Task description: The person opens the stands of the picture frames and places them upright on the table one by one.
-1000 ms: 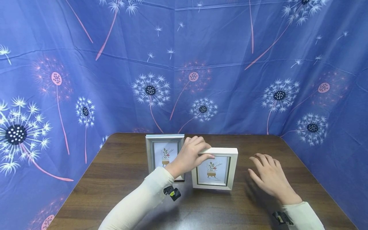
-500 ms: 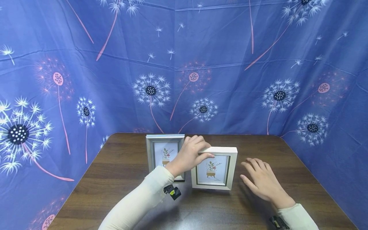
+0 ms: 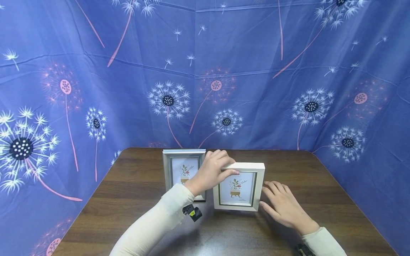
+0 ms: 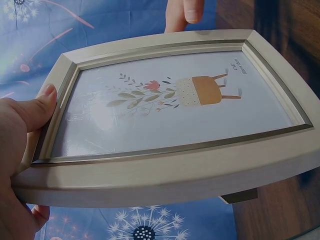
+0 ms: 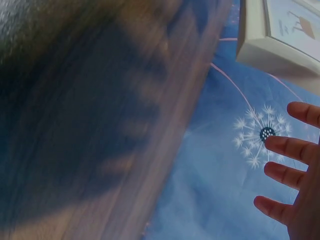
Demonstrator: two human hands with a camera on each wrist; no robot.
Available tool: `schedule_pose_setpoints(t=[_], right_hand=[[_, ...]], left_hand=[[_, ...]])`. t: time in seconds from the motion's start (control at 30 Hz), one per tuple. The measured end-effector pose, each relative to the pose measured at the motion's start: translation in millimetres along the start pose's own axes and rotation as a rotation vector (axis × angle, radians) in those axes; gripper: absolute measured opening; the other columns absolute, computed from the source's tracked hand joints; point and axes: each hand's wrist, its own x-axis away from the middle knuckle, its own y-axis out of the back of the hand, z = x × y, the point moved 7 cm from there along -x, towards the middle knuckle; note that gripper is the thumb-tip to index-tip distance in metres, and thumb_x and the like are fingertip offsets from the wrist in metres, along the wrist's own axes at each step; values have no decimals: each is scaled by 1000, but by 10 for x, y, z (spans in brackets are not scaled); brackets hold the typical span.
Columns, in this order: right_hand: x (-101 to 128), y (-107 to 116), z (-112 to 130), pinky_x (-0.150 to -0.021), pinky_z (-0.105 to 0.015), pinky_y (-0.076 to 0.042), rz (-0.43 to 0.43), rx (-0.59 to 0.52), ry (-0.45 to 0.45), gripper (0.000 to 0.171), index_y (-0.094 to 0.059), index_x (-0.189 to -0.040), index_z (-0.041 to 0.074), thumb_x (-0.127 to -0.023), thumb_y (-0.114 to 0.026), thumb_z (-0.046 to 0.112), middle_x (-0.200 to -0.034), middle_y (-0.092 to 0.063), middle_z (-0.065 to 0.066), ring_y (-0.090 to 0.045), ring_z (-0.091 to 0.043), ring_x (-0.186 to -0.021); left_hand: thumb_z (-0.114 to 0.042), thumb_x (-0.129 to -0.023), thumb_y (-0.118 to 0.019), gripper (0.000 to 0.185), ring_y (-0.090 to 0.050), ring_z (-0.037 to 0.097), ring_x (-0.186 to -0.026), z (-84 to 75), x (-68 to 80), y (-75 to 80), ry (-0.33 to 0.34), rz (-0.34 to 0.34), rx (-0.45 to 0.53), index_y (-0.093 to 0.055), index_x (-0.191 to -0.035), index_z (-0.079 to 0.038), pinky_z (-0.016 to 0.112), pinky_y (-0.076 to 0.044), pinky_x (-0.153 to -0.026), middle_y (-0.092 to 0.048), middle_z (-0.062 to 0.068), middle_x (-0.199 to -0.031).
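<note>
Left hand (image 3: 209,172): curled over the top left corner of the white picture frame (image 3: 239,187), thumb on the front face, fingers behind; a firm hold on the frame.
Right hand (image 3: 282,206): fingers straight and spread, holding nothing; fingertips just beside the frame's right edge. From the head view I cannot tell whether they touch it.
White picture frame: upright near the middle of the wooden table (image 3: 134,185), tipped slightly back, steadied from above by the left hand.
Grey picture frame (image 3: 182,170): upright just left of and behind the white one, partly hidden by the left wrist; untouched.
Step in hand: by my judgement, the white frame is being stood up or squared beside the grey frame, one hand holding it while the other comes in from the side.
Next move calls for: contact on the right edge or back, with the top hold kept so that the frame does not tip.
Print: potted sprig with a red flower on a small stand (image 4: 165,92).
Writing: a short line beside the stand, too small to read.
Brands: none visible.
Surround: blue cloth with dandelion pattern (image 3: 224,71) behind the table.
</note>
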Motion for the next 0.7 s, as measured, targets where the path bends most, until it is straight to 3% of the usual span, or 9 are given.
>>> schedule_pose_setpoints(t=[0.27,0.7], right_hand=[[-15,-40,64,-83,-54,-43,-11,7,31,42,-62,-114,5,-96,-51,41,-115,-58,-16,-54,-35,-105],[10,-83,75,-86,-55,-43,8,-2,-31,39,-65,-106,7,-89,-63,42,-115,-60,-16,-55,-36,-106]], left_hand=[[-30,-82,-79,25,-46,12,-76,-9,-26,15,-3,-5,6,-71,-96,-11,28,-28,-73,-56,-5,-86],[-30,-83,-79,24,-47,13,-77,7,-23,7,11,-6,-6,-71,-96,-11,29,-30,-74,-57,-5,-86]])
